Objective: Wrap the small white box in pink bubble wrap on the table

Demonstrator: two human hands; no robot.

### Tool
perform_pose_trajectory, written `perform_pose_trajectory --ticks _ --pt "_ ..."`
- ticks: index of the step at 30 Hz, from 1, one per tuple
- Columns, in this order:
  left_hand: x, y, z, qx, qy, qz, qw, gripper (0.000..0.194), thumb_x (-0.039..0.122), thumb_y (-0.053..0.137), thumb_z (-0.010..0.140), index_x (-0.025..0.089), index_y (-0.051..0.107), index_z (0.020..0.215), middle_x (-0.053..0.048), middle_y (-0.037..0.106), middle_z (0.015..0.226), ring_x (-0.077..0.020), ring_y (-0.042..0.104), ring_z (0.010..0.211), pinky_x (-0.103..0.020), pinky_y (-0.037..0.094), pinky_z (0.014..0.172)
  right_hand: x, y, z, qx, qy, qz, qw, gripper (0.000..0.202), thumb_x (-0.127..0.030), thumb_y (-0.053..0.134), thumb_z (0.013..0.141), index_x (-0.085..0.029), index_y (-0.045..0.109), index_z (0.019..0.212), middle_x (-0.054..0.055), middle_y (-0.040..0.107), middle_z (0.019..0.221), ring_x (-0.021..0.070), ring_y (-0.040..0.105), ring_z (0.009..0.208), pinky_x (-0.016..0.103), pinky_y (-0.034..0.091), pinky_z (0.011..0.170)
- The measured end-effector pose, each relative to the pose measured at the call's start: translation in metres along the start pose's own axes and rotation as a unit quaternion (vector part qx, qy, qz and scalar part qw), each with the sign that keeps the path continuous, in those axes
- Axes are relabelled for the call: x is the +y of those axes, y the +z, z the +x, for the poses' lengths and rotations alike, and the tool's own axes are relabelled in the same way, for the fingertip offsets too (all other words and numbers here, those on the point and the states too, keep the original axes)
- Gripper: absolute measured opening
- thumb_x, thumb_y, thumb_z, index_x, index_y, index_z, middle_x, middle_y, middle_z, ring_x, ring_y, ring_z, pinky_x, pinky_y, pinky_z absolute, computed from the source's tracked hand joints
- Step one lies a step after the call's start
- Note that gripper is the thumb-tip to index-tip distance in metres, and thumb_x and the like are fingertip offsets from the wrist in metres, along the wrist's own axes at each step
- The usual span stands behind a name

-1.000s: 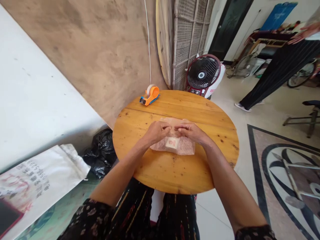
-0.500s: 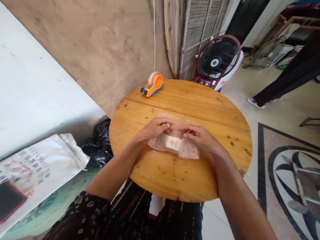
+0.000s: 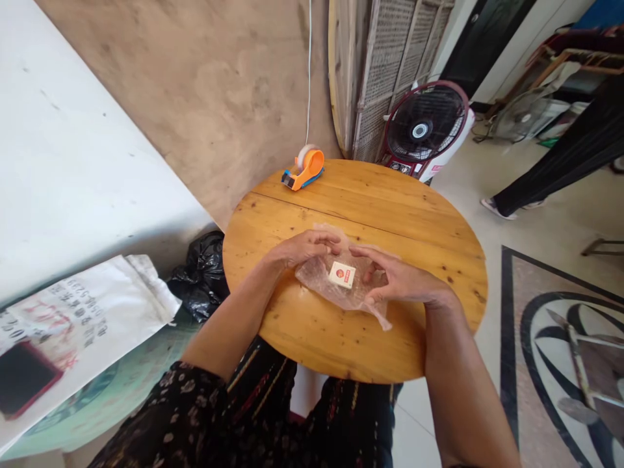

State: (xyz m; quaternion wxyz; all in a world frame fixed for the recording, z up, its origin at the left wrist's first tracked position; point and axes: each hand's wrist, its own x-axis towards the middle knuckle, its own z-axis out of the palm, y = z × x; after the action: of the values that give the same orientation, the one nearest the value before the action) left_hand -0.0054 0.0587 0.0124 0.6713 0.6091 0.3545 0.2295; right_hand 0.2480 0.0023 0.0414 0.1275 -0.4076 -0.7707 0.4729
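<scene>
A small cream box with red print (image 3: 342, 275) lies on a crumpled sheet of clear bubble wrap (image 3: 316, 276) on the round wooden table (image 3: 414, 208). My left hand (image 3: 309, 247) is at the sheet's upper left edge, its fingers apart and curved toward the box, with nothing visible in them. At the right of the box, my right hand (image 3: 390, 273) hovers over the wrap, thumb and fingers spread, holding nothing. One corner of the wrap sticks out toward the table's front.
An orange tape dispenser (image 3: 307, 170) sits at the table's back left edge. Behind the table is a fan (image 3: 422, 127). A black plastic bag (image 3: 202, 273) and a white sack (image 3: 92, 325) with a phone (image 3: 26, 377) are at the left. A person's leg (image 3: 546, 166) shows at the right.
The box's printed face has turned more toward me. My right hand has opened wider, and the wrap at the right has shifted, with a corner now pointing toward the front.
</scene>
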Motion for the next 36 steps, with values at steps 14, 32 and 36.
perform_pose_trajectory --ticks 14,32,36 --pt "-0.004 -0.017 -0.008 -0.140 0.082 0.159 0.974 0.103 0.030 0.079 0.064 0.025 0.024 0.151 -0.017 0.045 0.143 -0.0192 0.062 0.096 -0.030 0.050 0.078 0.009 0.009 0.012 0.060 0.015 -0.065 0.996 0.095 -0.053 0.074 0.072 -0.023 0.030 0.150 0.011 0.059 0.119 0.0196 0.059 0.083 0.036 0.051 0.074" --pt "-0.004 -0.008 -0.007 -0.029 0.084 0.263 0.961 0.089 0.015 0.055 0.062 0.013 0.030 0.148 -0.015 0.054 0.136 -0.0142 0.062 0.081 -0.024 0.050 0.067 0.014 0.015 0.022 0.210 0.088 0.193 0.954 0.078 -0.035 0.061 0.078 -0.032 0.028 0.148 0.015 0.039 0.149 0.0112 0.063 0.068 0.021 0.046 0.041" --pt "-0.007 -0.003 -0.002 0.003 0.103 0.300 0.948 0.087 0.016 0.055 0.064 0.013 0.032 0.147 -0.015 0.056 0.134 -0.0168 0.063 0.085 -0.027 0.051 0.075 0.008 0.018 0.025 0.237 0.101 0.191 0.947 0.077 -0.034 0.059 0.079 -0.033 0.028 0.149 0.014 0.038 0.150 0.0102 0.063 0.064 0.020 0.044 0.039"
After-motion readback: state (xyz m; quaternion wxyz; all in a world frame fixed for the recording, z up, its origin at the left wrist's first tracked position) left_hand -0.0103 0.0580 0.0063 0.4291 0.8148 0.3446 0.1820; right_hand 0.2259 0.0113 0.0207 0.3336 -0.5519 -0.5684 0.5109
